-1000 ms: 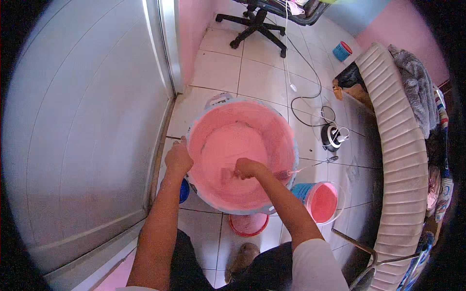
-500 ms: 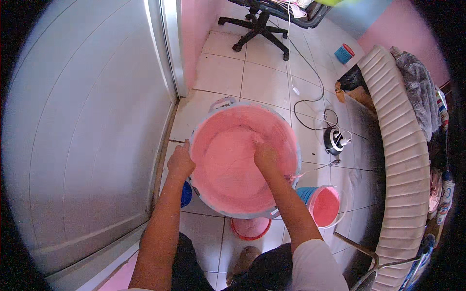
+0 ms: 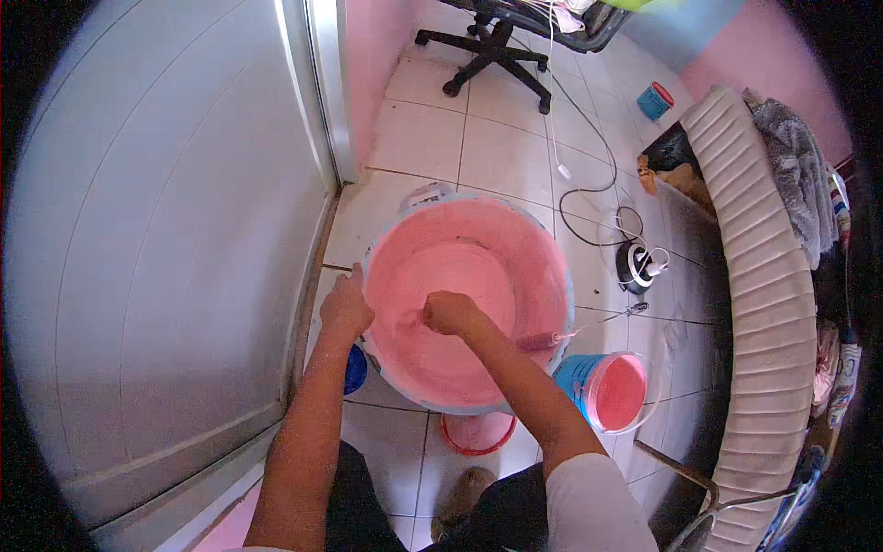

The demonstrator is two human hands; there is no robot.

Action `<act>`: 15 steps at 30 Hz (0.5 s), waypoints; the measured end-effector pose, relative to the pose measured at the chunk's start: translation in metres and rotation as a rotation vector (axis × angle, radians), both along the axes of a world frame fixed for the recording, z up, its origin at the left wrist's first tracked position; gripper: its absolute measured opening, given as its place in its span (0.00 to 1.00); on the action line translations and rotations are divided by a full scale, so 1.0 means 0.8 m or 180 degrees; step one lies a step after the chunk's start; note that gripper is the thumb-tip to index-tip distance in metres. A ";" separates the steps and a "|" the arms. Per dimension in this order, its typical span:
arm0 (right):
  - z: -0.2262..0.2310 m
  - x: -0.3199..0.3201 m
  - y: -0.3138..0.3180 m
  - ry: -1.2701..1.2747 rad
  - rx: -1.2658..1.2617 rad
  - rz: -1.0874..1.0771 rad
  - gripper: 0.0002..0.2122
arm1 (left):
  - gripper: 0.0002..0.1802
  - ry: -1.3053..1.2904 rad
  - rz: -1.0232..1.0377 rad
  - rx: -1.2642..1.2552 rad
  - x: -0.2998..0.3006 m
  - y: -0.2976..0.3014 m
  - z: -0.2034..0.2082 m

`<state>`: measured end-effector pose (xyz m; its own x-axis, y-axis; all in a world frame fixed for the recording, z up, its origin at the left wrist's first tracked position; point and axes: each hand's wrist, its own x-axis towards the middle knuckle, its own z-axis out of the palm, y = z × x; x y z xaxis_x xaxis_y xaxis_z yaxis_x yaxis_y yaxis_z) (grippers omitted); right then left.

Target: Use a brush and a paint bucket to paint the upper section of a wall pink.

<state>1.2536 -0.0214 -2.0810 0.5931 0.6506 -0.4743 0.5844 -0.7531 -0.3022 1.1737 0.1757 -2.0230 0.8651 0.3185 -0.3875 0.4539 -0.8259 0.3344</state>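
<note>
A large round tub (image 3: 572, 276) with a greyish rim stands on the floor before me, coated inside with pink paint (image 3: 455, 276). At its left rim my left hand (image 3: 346, 305) grips the edge, fingers partly hidden. My right hand (image 3: 451, 314) is inside the tub, left of the middle, closed in a fist low over the paint; whatever it may hold is hidden. A pink-soaked paint roller (image 3: 538, 342) leans over the right rim, its wire handle (image 3: 602, 322) reaching out above the tiles.
Right of the tub stands a blue bucket (image 3: 572, 379) of pink paint; a red-rimmed container (image 3: 478, 451) is in front, a blue object (image 3: 355, 370) at left. Cables lead to a black-and-white device (image 3: 635, 267). A door (image 3: 184, 239), swivel chair (image 3: 497, 55) and mattress (image 3: 750, 276) surround this.
My right hand has moved left and nearer to me across the inside of the tub. More of the roller shows at the right rim. The left hand stays at the rim.
</note>
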 end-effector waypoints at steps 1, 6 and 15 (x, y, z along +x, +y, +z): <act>0.000 0.006 -0.003 -0.0005 -0.0016 -0.0012 0.13 | 0.44 0.0027 -0.0018 0.0007 0.002 -0.001 0.000; 0.053 0.017 -0.027 0.0373 -0.1346 -0.0006 0.12 | 0.45 0.0139 0.0060 -0.0038 -0.002 0.005 0.000; -0.016 0.037 -0.058 -0.1178 0.0693 -0.1068 0.09 | 0.45 0.0098 0.0026 0.0028 0.007 -0.005 0.006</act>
